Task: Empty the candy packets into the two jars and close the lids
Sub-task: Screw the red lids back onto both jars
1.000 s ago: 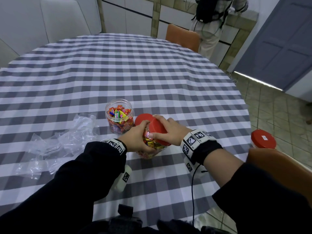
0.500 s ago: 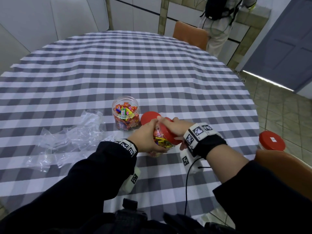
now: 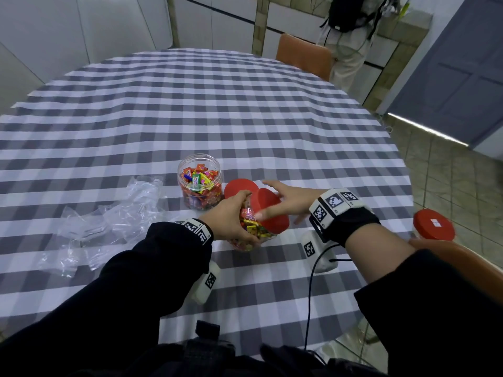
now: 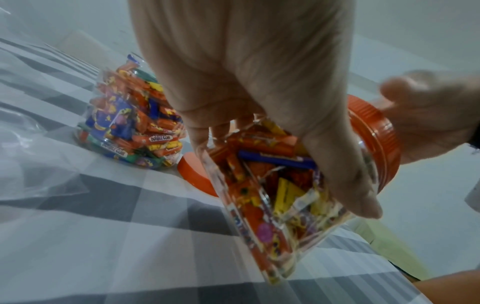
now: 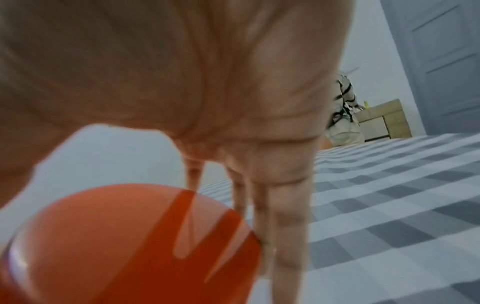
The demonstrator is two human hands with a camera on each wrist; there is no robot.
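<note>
From the head view, the left hand (image 3: 230, 221) wraps its fingers round a clear jar (image 3: 254, 232) full of sweets, tilted toward the right, near the table's (image 3: 245, 104) near edge; a red lid (image 3: 268, 210) sits on the jar's mouth. The right hand (image 3: 288, 201) has its fingers spread and straight, the thumb touching the lid. A second jar (image 3: 199, 180), open and full, stands upright just to the far left, with another red lid (image 3: 241, 187) lying flat on the cloth between the two jars. Crumpled clear packets (image 3: 109, 221) lie further left. A third red-lidded jar (image 3: 434, 224) shows at the right, off the table. The left wrist view shows fingers (image 4: 342, 174) curled round the tilted jar. In the right wrist view, straight fingers (image 5: 283, 226) reach down beside the lid.
</note>
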